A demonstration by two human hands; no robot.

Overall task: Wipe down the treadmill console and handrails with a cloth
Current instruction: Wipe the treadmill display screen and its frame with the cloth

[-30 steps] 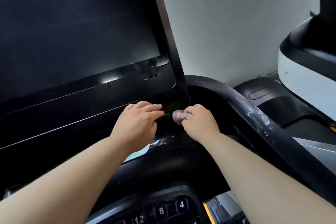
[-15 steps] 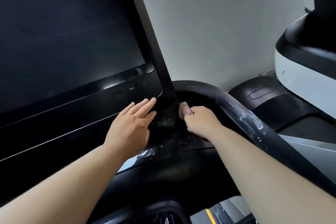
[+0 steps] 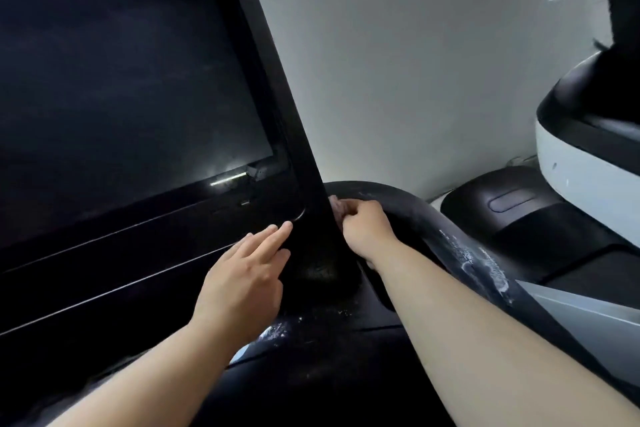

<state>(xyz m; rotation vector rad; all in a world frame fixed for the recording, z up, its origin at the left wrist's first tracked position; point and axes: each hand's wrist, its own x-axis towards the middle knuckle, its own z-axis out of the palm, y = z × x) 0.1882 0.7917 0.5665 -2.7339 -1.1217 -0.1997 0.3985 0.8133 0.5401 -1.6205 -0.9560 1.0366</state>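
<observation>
The pinkish cloth [image 3: 335,207] is bunched in my right hand [image 3: 363,229], fingers curled round it, against the right edge of the black console [image 3: 138,114], beside the curved handrail [image 3: 446,229]. My left hand [image 3: 242,274] lies released, fingers straight, on the console's lower bezel. White smears [image 3: 485,267] mark the handrail. Behind stand a grey wall [image 3: 415,62] and a white-and-black machine [image 3: 581,163].

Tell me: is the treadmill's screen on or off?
Off, it appears: the screen is uniformly dark, with only a pale glare near its lower right corner.
</observation>
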